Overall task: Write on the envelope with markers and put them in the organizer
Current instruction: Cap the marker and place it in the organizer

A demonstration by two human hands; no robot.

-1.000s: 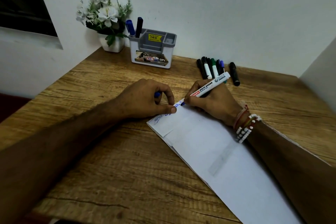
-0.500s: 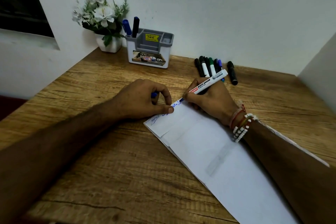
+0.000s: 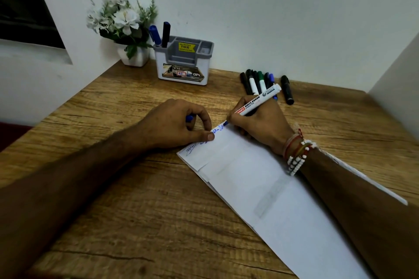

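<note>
Fingers (image 3: 234,118) of right hand (image 3: 260,127) pinch marker (image 3: 258,99); envelope (image 3: 260,188) runs near-right to far-left, organizer (image 3: 181,68) sits far-left, nearer left hand (image 3: 172,124), marker slants up-right with tip on envelope's far edge, cap (image 3: 190,118) curled in left fingers just left of tip, thumb pinning envelope.

Your envelope (image 3: 249,179) is white with blue writing (image 3: 216,131), and your marker (image 3: 256,102) is white with red and black lettering. The desk (image 3: 136,210) is brown wood grain; the organizer (image 3: 181,61) is grey over white with a yellow sticker (image 3: 186,47).
</note>
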